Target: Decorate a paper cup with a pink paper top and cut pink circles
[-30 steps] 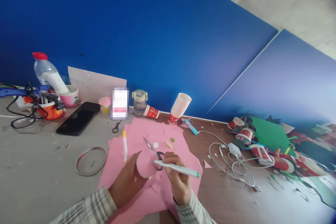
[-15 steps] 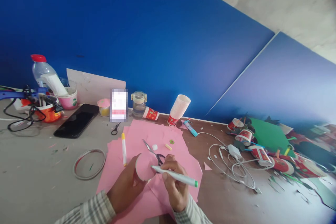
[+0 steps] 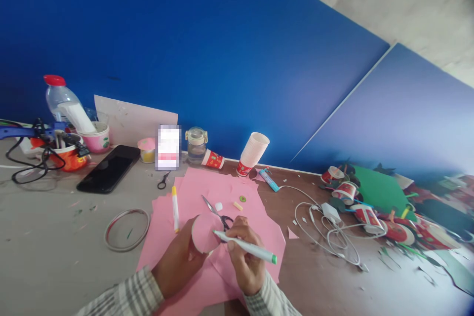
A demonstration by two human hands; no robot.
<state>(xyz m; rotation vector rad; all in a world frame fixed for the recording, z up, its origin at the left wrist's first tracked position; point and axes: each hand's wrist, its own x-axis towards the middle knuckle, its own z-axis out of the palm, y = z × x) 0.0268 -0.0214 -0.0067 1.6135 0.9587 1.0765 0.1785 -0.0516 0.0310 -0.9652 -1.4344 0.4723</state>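
Fingers of my left hand [image 3: 180,262] are closed around a cup topped with a round pink paper disc [image 3: 204,235]; most of its side is hidden by the hand. My right hand [image 3: 246,256] grips a white marker [image 3: 248,248] with a green end, and its tip meets the disc or lies just over it. Black-handled scissors [image 3: 215,210] lie behind the disc on pink paper sheets [image 3: 266,237]. A yellow-and-white marker [image 3: 175,210] rests on the same sheets to the left. Close by are a small white piece [image 3: 218,206] and a green round sticker [image 3: 242,198].
A silver ring [image 3: 127,230] and a black phone [image 3: 108,169] lie left. Along the blue partition stand a lidded jar [image 3: 196,145], a tipped red cup [image 3: 213,159] and a leaning cup stack [image 3: 253,153]. White cables [image 3: 333,222] and a pile of cups [image 3: 368,219] occupy the right.
The marker's tip has shifted slightly on the disc and its rear end has moved a little left. Both hands keep their holds; the view has shifted slightly.
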